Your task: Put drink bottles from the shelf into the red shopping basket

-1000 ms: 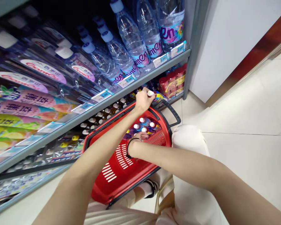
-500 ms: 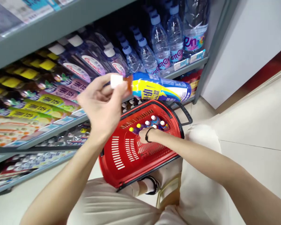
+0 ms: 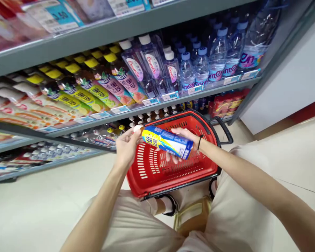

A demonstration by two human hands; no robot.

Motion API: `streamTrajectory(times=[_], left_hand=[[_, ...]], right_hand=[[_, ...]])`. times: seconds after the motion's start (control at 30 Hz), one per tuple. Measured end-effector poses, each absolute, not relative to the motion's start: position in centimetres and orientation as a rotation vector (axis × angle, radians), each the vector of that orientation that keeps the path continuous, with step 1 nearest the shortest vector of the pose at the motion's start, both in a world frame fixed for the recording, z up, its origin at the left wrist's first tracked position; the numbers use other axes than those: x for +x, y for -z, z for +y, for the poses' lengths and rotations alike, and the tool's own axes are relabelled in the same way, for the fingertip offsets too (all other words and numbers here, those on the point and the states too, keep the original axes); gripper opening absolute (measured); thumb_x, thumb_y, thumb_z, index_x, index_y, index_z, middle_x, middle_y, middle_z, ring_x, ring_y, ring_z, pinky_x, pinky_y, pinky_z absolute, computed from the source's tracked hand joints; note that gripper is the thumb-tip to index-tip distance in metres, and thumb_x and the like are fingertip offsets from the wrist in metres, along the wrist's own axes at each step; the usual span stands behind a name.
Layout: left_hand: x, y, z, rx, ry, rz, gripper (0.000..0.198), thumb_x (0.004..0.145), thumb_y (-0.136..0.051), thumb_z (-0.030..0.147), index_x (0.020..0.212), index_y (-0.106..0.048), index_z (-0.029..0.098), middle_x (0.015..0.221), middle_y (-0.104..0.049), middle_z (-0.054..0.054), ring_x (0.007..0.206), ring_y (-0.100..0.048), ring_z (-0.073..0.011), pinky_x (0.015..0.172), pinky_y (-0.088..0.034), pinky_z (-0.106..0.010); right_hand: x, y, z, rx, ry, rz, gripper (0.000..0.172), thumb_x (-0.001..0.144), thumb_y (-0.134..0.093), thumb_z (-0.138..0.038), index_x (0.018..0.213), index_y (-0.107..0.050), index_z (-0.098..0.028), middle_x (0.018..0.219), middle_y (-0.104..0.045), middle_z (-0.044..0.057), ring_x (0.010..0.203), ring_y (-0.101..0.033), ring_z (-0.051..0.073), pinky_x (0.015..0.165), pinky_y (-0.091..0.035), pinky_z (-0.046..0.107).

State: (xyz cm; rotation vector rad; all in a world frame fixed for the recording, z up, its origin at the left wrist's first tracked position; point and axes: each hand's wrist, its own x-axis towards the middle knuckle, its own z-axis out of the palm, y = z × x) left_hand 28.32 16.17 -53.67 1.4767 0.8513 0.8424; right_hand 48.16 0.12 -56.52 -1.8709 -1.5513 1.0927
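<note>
My left hand [image 3: 128,145] pinches a drink bottle [image 3: 165,140] at its white cap and neck. The bottle has a blue, yellow and white label and lies tilted over the basket, its base towards the right. Behind and beneath its lower half is my right hand [image 3: 183,133], with a black band at the wrist. The thumb shows above the bottle and fingertips show below it, so the hand cradles it; the palm is hidden. Under both hands stands a red shopping basket [image 3: 144,187] with slotted walls. The bottles inside it are mostly hidden behind my right hand and the held bottle.
Shelves ahead hold yellow-capped tea bottles [image 3: 94,89], clear water bottles [image 3: 202,66] and red packs [image 3: 227,103]. A grey shelf edge [image 3: 94,31] crosses above. The basket's black handle [image 3: 224,129] sticks out to the right. My knees flank a small stool [image 3: 194,213].
My left hand has lowered the bottle towards the basket. My right hand has come up from the bottles in the basket to the held bottle. The view has shifted, showing more shelf on the left.
</note>
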Motion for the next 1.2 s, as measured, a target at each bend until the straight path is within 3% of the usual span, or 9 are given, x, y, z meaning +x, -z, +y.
streamTrajectory(times=[0.1, 0.23, 0.33, 0.4, 0.5, 0.6, 0.73, 1.2], left_hand=[[27.4, 55.6, 16.2, 1.453, -0.746, 0.855, 0.059, 0.079, -0.078, 0.062, 0.113, -0.069, 0.014, 0.102, -0.080, -0.013, 0.093, -0.079, -0.0262, 0.088, -0.065, -0.042], [26.1, 57.4, 11.9, 1.866, -0.269, 0.763, 0.056, 0.098, -0.049, 0.062, 0.114, -0.069, 0.012, 0.111, -0.078, -0.017, 0.106, -0.075, -0.0294, 0.094, -0.061, -0.047], [25.5, 59.3, 6.4, 2.327, 0.178, 0.495, 0.054, 0.097, -0.056, 0.057, 0.130, -0.067, 0.015, 0.131, -0.072, -0.016, 0.122, -0.069, -0.0312, 0.108, -0.053, -0.048], [25.4, 60.8, 3.1, 2.575, 0.409, 0.308, 0.069, 0.091, -0.065, 0.061, 0.139, -0.060, 0.012, 0.135, -0.068, -0.019, 0.125, -0.066, -0.0363, 0.103, -0.055, -0.049], [25.7, 63.1, 0.4, 2.809, 0.698, 0.116, 0.064, 0.091, -0.068, 0.038, 0.143, -0.052, 0.004, 0.119, -0.072, -0.020, 0.106, -0.073, -0.0358, 0.085, -0.059, -0.046], [25.7, 64.3, -0.2, 2.874, 0.753, 0.039, 0.060, 0.088, -0.062, 0.013, 0.145, -0.048, -0.003, 0.110, -0.072, -0.020, 0.091, -0.074, -0.0334, 0.077, -0.058, -0.044], [25.4, 64.2, -0.3, 2.946, 0.743, -0.014, 0.054, 0.088, -0.052, 0.003, 0.141, -0.050, -0.005, 0.116, -0.069, -0.023, 0.093, -0.073, -0.0319, 0.074, -0.056, -0.040], [24.8, 64.1, -1.2, 2.958, 0.794, -0.102, 0.050, 0.084, -0.055, 0.002, 0.133, -0.054, -0.004, 0.107, -0.068, -0.020, 0.088, -0.073, -0.0291, 0.072, -0.056, -0.038]], right_hand=[[47.4, 55.8, -0.4, -1.747, -1.230, -1.474, 0.059, 0.109, -0.043, -0.058, 0.100, -0.068, -0.005, 0.085, -0.076, 0.013, 0.078, -0.074, 0.019, 0.073, -0.059, 0.025], [46.8, 56.1, -0.9, -1.166, -1.547, -0.944, 0.049, 0.094, -0.068, -0.058, 0.114, -0.063, -0.014, 0.089, -0.077, 0.009, 0.070, -0.075, 0.019, 0.067, -0.063, 0.028], [47.3, 56.4, -1.2, -0.870, -1.543, -0.702, 0.053, 0.078, -0.084, -0.051, 0.112, -0.060, -0.017, 0.089, -0.077, 0.007, 0.065, -0.074, 0.020, 0.061, -0.064, 0.031], [47.9, 56.3, -1.3, -0.820, -1.484, -0.663, 0.050, 0.078, -0.085, -0.049, 0.107, -0.059, -0.017, 0.089, -0.077, 0.007, 0.065, -0.075, 0.021, 0.061, -0.064, 0.032], [48.5, 55.9, -1.4, -0.834, -1.422, -0.619, 0.049, 0.078, -0.084, -0.049, 0.105, -0.058, -0.017, 0.088, -0.077, 0.008, 0.067, -0.075, 0.022, 0.061, -0.065, 0.033], [49.0, 55.8, -1.6, -0.853, -1.381, -0.543, 0.049, 0.078, -0.083, -0.050, 0.106, -0.057, -0.018, 0.086, -0.077, 0.009, 0.070, -0.076, 0.024, 0.059, -0.064, 0.033], [49.4, 56.2, -2.1, -0.901, -1.334, -0.467, 0.046, 0.080, -0.080, -0.049, 0.105, -0.058, -0.017, 0.086, -0.077, 0.009, 0.069, -0.076, 0.024, 0.058, -0.063, 0.032], [49.9, 56.1, -2.9, -0.932, -1.363, -0.431, 0.049, 0.078, -0.083, -0.048, 0.109, -0.060, -0.017, 0.086, -0.077, 0.007, 0.071, -0.076, 0.024, 0.057, -0.063, 0.030]])
